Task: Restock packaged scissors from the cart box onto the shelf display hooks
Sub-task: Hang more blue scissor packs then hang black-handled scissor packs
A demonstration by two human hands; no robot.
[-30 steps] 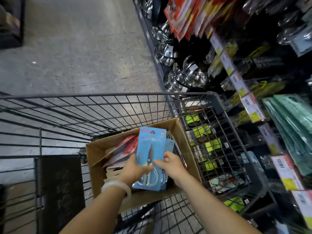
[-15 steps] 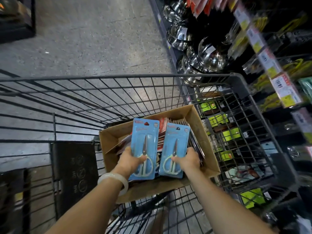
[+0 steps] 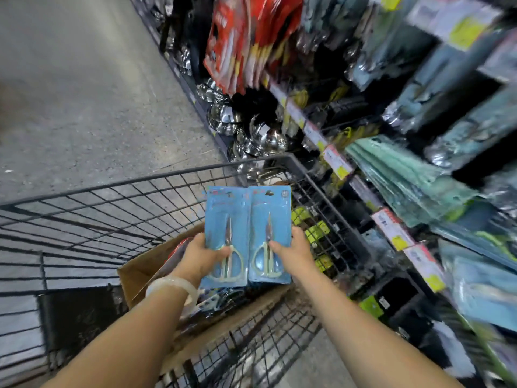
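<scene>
Both forearms reach out over the cardboard box [image 3: 140, 271] in the black wire cart [image 3: 84, 219]. Left hand [image 3: 200, 257], thumb clamped across the front, holds one blue carded pack of pale-handled scissors [image 3: 226, 233]; right hand [image 3: 293, 252] pinches a matching second blue pack [image 3: 270, 233], edge to edge, upright above the box. Neither is hung yet. More packs wait below, and the blurred shelf display [image 3: 391, 191] lies beyond, to the right.

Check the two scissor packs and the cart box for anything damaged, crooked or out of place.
Nothing stands out. The left hand and right hand each hold a blue scissor pack upright, side by side, cards flat and intact. The cardboard box sits open in the cart. The shelf is too blurred to judge.
</scene>
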